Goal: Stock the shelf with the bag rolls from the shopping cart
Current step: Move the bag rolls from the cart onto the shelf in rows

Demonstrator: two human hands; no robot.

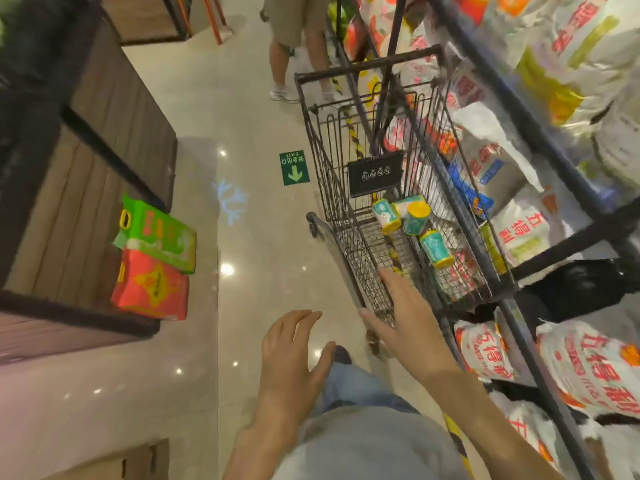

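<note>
A dark wire shopping cart [332,174] stands in the aisle against the shelf on the right. Several bag rolls, teal and white with yellow ends, lie in its basket: one [386,216] on the left, one [416,218] in the middle, one [436,249] nearer to me. My right hand [401,318] stretches out with straight fingers over the cart's near end, holding nothing. My left hand [294,355] hovers lower over the floor, fingers relaxed, holding nothing. The dark metal shelf [540,133] on the right is packed with large white sacks.
A person in shorts [298,46] stands beyond the cart. On the left, a wooden display stand [104,133] carries a green bag [156,233] and a red bag [152,289]. A green exit sticker [294,168] marks the glossy floor between stand and cart.
</note>
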